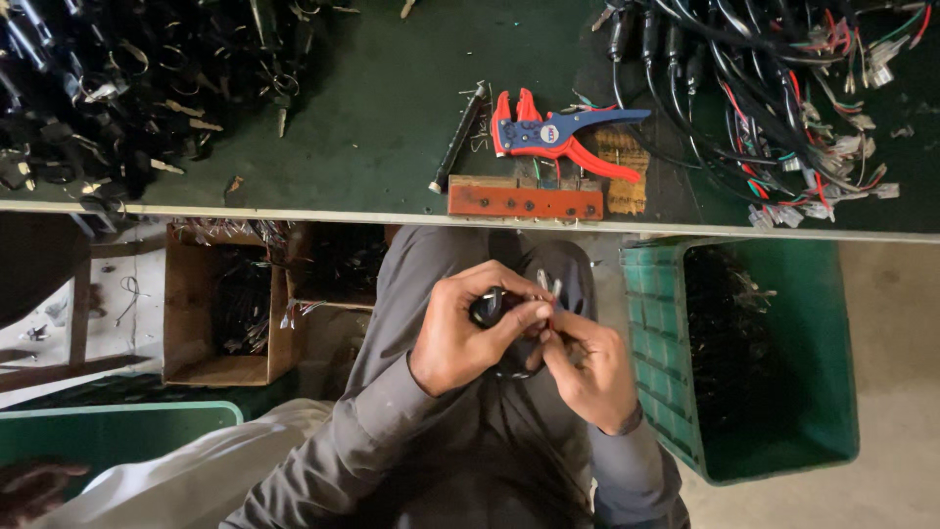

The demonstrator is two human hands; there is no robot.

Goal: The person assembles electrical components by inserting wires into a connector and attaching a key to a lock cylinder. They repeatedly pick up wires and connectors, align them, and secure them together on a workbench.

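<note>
While both hands grip black part (493,310) over lap, green bench (382,108) holds wire stripper (553,135).

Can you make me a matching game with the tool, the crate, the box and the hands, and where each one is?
Things:
1. wire stripper
2. green crate
3. cardboard box
4. left hand and right hand

Places:
A. on the floor, left of the lap
B. over the lap, around a small black part
C. on the dark bench
D. on the floor, right of the lap

Pairs: 1-C, 2-D, 3-A, 4-B
</note>
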